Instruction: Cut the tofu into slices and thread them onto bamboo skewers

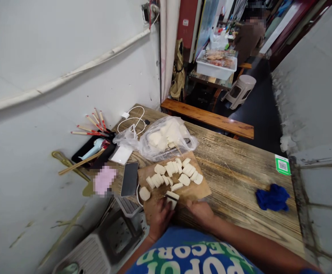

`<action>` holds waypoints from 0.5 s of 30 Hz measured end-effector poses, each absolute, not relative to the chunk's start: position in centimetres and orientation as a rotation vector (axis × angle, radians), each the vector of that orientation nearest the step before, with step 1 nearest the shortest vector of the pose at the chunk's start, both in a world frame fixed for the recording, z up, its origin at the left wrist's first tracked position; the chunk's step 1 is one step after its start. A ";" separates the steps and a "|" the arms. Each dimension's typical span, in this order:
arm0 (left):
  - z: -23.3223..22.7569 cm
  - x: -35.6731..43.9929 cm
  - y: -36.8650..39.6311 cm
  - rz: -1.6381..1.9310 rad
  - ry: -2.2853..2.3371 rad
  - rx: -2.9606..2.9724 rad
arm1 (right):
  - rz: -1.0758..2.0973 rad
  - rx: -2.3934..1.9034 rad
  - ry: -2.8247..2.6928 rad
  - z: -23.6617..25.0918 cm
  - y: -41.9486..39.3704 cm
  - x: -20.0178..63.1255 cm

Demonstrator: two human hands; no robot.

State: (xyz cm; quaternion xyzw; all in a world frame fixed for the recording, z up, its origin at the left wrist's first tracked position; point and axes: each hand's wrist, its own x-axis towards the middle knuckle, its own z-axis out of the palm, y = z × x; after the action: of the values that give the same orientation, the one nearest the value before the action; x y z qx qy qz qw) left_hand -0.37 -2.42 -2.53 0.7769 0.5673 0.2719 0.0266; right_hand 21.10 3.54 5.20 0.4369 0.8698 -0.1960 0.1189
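My left hand [160,215] is closed on a pale block of food [172,195] at the near edge of the wooden cutting board [202,189]. Across the block runs a thin dark line that looks like a knife blade. My right hand [201,214] is a fist just right of it, wrapped round what seems to be the knife's handle, mostly hidden. Several white slices [170,167] lie in rows on the board, and one round piece [145,193] sits apart at its left edge. Behind the board, a clear plastic bag [166,137] holds more white pieces.
Left of the board lie a phone [129,179], a white cable [137,120] and a black holder [87,150] with red-tipped sticks. A blue cloth [272,198] and a QR card [282,164] are at right. Beyond stand a bench [208,118], a stool [241,91] and a seated person [247,38].
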 end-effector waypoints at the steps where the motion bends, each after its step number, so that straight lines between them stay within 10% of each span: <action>1: -2.5 -0.4 -2.5 0.817 1.761 2.404 | -0.557 1.289 2.536 5.3 3.4 22.0; 15: -3.2 -0.3 -3.8 0.941 1.779 2.269 | -0.465 1.220 2.452 9.6 0.9 25.3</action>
State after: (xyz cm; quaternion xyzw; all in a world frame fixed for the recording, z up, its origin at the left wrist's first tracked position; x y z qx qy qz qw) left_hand -0.33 -3.84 -3.21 0.7469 0.5858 0.3099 0.0541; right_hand 25.26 0.89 9.60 0.4320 0.8681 -0.1647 0.1807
